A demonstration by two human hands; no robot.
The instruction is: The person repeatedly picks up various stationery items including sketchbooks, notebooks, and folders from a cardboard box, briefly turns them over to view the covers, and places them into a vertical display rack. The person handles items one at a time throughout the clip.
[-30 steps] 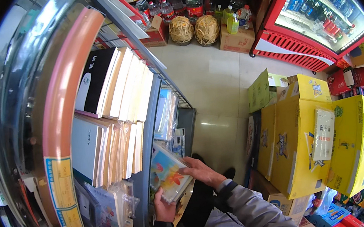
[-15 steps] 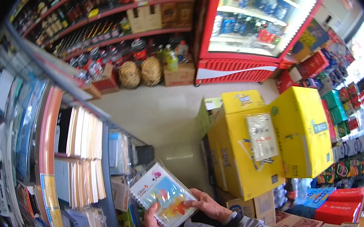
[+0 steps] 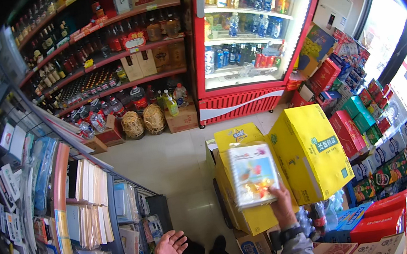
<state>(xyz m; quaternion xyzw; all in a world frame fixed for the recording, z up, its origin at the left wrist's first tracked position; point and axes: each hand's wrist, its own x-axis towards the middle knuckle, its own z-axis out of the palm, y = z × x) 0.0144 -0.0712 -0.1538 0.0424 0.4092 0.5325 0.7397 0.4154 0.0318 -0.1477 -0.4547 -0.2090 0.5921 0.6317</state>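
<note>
In my right hand (image 3: 283,204) is a spiral notebook (image 3: 249,164) in clear plastic wrap, gripped by its lower right corner. Its white cover carries a blue panel with a colourful print. The notebook is over the nearer yellow carton (image 3: 256,217), hiding much of that carton's top. Whether it touches the carton, I cannot tell. My left hand (image 3: 170,251) holds nothing; its fingers are apart, palm partly up, beside the shelf of paper goods on the left.
A second yellow carton (image 3: 311,150) stands right of the first. Bookshelves (image 3: 90,210) line the left side. Ahead are bottle shelves (image 3: 100,58) and a red-framed drinks fridge (image 3: 248,104). Red boxes (image 3: 378,225) sit at lower right. Tiled floor (image 3: 181,172) runs between.
My right hand has carried the notebook rightward, over the yellow carton. My left hand has let go of it and opened. The view has tilted up and turned right.
</note>
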